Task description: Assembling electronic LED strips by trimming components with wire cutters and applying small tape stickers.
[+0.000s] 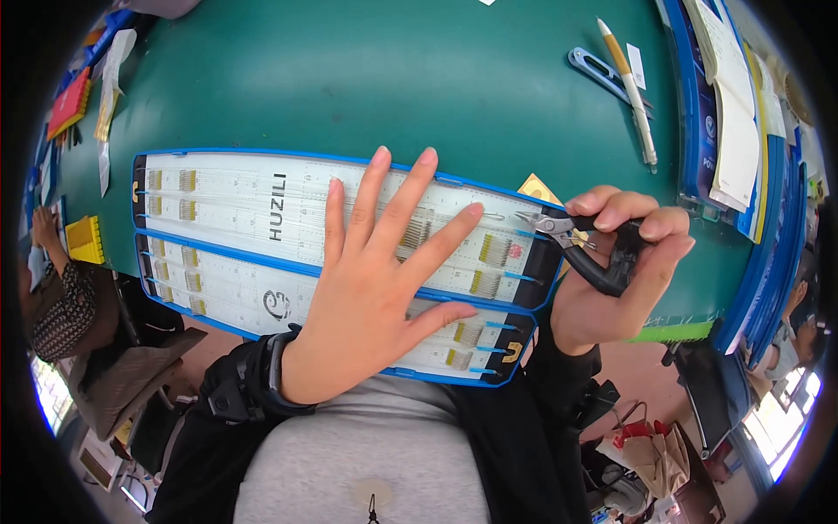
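Observation:
A long blue-edged case [225, 210] lies open at the near edge of the green table, its two white-lined halves side by side. Rows of fine spring-like coils [494, 251] sit near both ends, with thin blue strips at the right. My left hand [358, 293] lies palm down across both halves, fingers spread, with nothing gripped. At the case's right end, my right hand [615, 297] grips black-handled cutting pliers [594, 267]. Their metal jaws point left over the upper half's right end. Whether the jaws touch anything I cannot tell.
Beyond the case, at the right, lie blue thread snips [596, 68] and a white-and-tan pen [630, 83]. Blue folders [694, 131] and an open notebook [735, 131] line the right edge. A yellow pack [85, 239] and a red pack [70, 105] lie left, near another person's arm.

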Action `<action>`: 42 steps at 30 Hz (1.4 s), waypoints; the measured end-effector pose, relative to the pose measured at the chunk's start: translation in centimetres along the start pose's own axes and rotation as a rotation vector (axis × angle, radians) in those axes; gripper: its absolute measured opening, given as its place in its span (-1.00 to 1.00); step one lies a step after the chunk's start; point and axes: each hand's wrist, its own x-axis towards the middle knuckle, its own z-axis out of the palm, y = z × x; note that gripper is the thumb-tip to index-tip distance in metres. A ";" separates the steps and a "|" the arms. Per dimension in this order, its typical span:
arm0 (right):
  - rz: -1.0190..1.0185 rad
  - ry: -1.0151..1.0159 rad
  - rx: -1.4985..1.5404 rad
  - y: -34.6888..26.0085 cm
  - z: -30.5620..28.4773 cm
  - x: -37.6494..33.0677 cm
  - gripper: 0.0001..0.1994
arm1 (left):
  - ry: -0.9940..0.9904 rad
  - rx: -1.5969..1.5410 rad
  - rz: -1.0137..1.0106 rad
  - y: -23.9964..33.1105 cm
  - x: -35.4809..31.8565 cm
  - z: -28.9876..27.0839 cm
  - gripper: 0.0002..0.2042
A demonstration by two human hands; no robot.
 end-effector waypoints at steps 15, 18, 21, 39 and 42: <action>0.029 0.055 -0.107 -0.3 0.6 -0.2 -0.66 | 0.004 0.012 0.003 -0.4 -0.1 0.1 -0.31; 0.027 0.093 -0.133 -0.4 0.5 -0.2 -0.66 | 0.014 0.007 0.002 -0.3 -0.1 0.3 -0.31; 0.029 0.074 -0.125 -0.3 0.3 -0.2 -0.66 | 0.018 0.005 -0.004 -0.4 -0.1 0.4 -0.31; 0.058 0.000 -0.091 -0.2 0.0 -0.5 -0.65 | 0.017 0.003 -0.001 -0.3 0.1 0.4 -0.29; 0.056 -0.013 -0.087 -0.2 -0.1 -0.5 -0.65 | 0.011 0.007 -0.001 -0.3 0.1 0.4 -0.30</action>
